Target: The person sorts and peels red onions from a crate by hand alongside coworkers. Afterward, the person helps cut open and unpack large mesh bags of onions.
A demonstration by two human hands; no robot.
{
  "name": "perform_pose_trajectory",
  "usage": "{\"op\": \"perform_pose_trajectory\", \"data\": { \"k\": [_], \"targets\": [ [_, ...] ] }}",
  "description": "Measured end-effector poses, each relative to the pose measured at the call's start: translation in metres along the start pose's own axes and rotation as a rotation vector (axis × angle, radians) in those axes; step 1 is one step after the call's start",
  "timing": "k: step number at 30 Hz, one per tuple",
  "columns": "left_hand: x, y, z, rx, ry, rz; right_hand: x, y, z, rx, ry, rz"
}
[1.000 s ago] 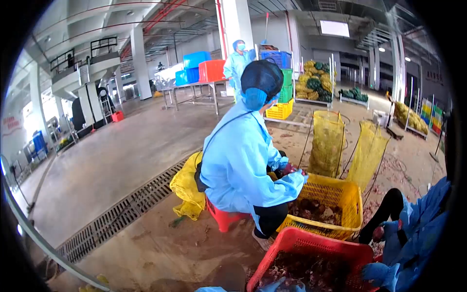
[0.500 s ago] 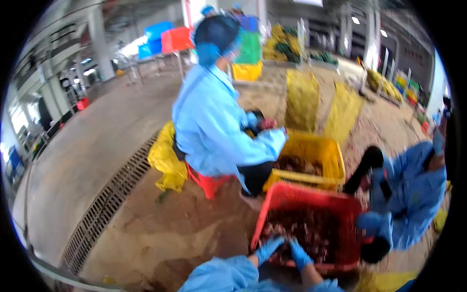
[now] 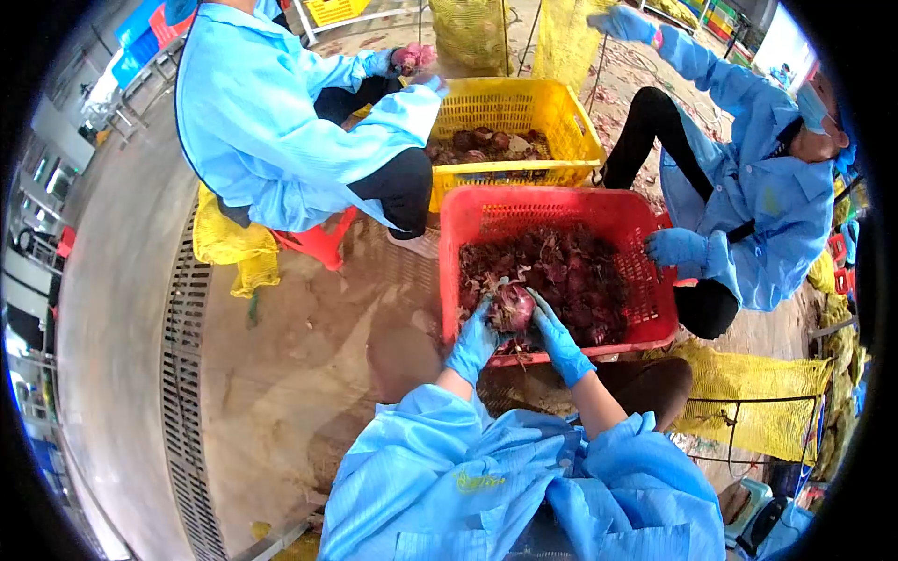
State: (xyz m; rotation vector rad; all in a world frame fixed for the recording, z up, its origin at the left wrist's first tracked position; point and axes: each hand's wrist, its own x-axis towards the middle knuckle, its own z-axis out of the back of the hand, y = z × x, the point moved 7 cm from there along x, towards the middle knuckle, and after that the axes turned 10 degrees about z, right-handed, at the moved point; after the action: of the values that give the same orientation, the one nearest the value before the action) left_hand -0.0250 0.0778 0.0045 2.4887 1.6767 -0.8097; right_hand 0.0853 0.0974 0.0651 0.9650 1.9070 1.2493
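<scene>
Between my two gloved hands is a red onion (image 3: pixel 513 309) with loose, papery skin, over the near edge of the red crate (image 3: pixel 655 245). My left hand (image 3: pixel 475 338) grips its left side. From the right, the fingers of my right hand (image 3: pixel 558 344) close against it. Both gloves are blue. Inside the crate lies a heap of dark red onions and dry peelings (image 3: pixel 571 280). My fingertips are partly hidden behind the onion.
Beyond stands a yellow crate (image 3: pixel 585 140) with onions. A co-worker (image 3: pixel 271 122) at the left holds red onions (image 3: pixel 413 58); another (image 3: pixel 748 206) sits at the right, one gloved hand at the red crate. Yellow mesh bags (image 3: pixel 748 393) and a floor drain (image 3: pixel 185 365) lie around.
My view has tilted down and turned right, so the crates appear higher and closer. The onion between my hands now shows clearly. The right co-worker's far arm is now stretched out.
</scene>
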Motion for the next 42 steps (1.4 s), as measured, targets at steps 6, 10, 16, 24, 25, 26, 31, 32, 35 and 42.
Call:
{"op": "perform_pose_trajectory", "data": {
  "k": [6,10,16,24,25,26,31,32,35,42],
  "targets": [
    [-0.017,0.005,-0.008,0.340,-0.066,0.096,0.006,0.039,-0.022,-0.428,0.064,0.372],
    [-0.025,-0.015,-0.028,0.202,0.000,-0.035,0.026,-0.015,0.011,0.476,-0.113,-0.175],
    [-0.038,-0.037,-0.070,0.927,0.146,-0.428,0.030,-0.040,0.024,0.506,0.018,-0.081],
    [-0.024,-0.022,-0.060,1.007,0.032,-0.459,0.012,-0.040,-0.014,0.649,-0.123,-0.334],
    [-0.023,-0.021,-0.057,1.009,0.034,-0.456,0.016,-0.040,-0.014,0.524,-0.002,-0.262],
    [-0.025,-0.024,-0.057,1.000,-0.007,-0.477,0.019,-0.047,-0.012,0.507,0.014,-0.253],
    [-0.010,-0.025,-0.028,0.852,-0.011,-0.431,-0.006,-0.017,-0.024,0.315,-0.149,-0.509],
    [-0.009,-0.026,-0.023,0.814,-0.001,-0.395,-0.004,-0.020,-0.024,0.322,-0.155,-0.506],
    [-0.017,-0.019,-0.035,0.851,-0.146,-0.404,0.006,0.028,-0.015,-0.141,0.012,-0.227],
    [-0.034,-0.036,-0.061,0.784,0.035,-0.503,0.029,-0.020,0.006,0.567,-0.318,-0.024]
  ]
}}
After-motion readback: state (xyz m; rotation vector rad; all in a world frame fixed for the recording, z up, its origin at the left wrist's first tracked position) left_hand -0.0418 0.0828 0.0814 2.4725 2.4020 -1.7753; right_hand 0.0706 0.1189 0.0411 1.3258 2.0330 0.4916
